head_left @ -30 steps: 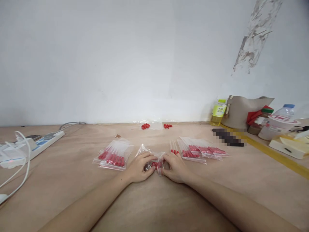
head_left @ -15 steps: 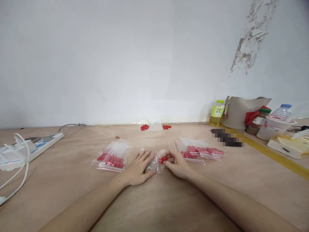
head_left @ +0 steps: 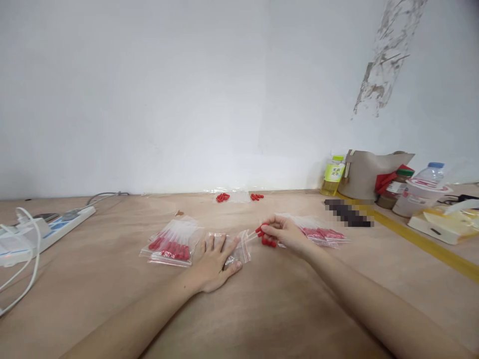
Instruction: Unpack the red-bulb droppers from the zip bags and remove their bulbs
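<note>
My left hand (head_left: 215, 264) lies flat with spread fingers on a clear zip bag (head_left: 239, 250), pressing it to the table. The bag's opening faces right. At that opening my right hand (head_left: 282, 234) pinches a few thin red-handled sticks (head_left: 259, 232); their pale shafts reach toward the bag's mouth. I cannot tell whether the tips are inside. Under the right fingers lie more red handles (head_left: 268, 242). Filled bags with red-handled sticks (head_left: 170, 244) are fanned out left of my left hand. Another group of filled bags (head_left: 325, 234) lies beyond my right hand, which partly covers it.
Small red pieces (head_left: 223, 197) lie on clear plastic by the wall. A power strip (head_left: 71, 222) with white cables is at the left. At the right stand a tea bottle (head_left: 332, 175), a grey bag (head_left: 361, 174), a jar (head_left: 394, 189), a plastic cup (head_left: 417, 199) and a tissue pack (head_left: 436, 222).
My right hand has moved up and right, drawing the red-handled sticks away from the bag so their shafts show. My left hand stays flat on the bag.
</note>
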Demonstrator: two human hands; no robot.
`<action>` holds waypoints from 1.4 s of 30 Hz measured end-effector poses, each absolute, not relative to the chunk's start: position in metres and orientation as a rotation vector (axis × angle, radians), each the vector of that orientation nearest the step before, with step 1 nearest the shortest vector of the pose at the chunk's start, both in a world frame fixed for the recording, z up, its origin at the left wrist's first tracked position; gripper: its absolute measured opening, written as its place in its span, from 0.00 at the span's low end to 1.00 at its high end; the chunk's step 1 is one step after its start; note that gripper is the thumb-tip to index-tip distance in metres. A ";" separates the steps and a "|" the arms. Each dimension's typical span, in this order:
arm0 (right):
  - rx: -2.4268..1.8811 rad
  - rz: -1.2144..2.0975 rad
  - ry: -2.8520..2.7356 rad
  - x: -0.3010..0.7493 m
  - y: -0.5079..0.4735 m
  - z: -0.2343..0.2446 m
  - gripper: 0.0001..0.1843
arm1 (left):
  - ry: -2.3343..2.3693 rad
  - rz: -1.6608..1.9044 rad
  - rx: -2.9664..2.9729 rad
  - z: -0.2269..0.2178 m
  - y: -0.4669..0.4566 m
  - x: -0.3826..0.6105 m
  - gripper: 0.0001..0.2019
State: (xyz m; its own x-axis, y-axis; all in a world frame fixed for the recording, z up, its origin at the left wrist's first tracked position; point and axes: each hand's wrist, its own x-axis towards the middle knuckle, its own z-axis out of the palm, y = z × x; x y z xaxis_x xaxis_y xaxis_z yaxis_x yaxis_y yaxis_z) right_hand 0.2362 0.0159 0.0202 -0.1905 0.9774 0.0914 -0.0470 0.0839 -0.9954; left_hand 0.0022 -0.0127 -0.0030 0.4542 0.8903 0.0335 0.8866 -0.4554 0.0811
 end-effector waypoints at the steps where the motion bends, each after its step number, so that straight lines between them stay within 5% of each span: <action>1: -1.025 1.240 -1.350 0.243 0.019 0.026 0.18 | 1.664 0.091 2.611 -0.003 -0.015 0.004 0.34; 7: -0.979 0.513 -1.525 0.271 0.026 0.026 0.12 | 1.954 0.220 2.656 -0.004 -0.027 0.017 0.37; 13: -1.023 -0.099 -1.956 0.268 0.014 -0.010 0.10 | 1.330 0.570 2.877 -0.001 -0.003 0.008 0.21; 20: -1.018 -0.196 -2.122 0.267 0.015 -0.022 0.11 | 1.181 0.639 2.580 -0.003 0.004 -0.005 0.20; 29: -1.077 -0.074 -2.176 0.261 0.015 -0.024 0.14 | 1.328 0.281 2.553 -0.010 0.001 0.010 0.25; 38: -1.287 -0.307 -2.168 0.261 0.004 -0.017 0.14 | 1.683 0.596 2.387 0.007 0.011 0.001 0.17; 42: -1.224 -0.262 -2.263 0.260 0.004 -0.016 0.14 | 1.684 0.605 2.194 0.006 0.025 -0.010 0.22</action>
State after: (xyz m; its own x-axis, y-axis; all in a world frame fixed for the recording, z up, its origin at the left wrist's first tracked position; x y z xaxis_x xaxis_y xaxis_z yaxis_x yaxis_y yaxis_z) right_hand 0.2598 0.0038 -0.0160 -0.4354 0.7129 0.5497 0.8196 0.5665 -0.0854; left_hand -0.0104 0.0252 0.0064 0.2200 0.9652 0.1416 0.8344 -0.2614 0.4853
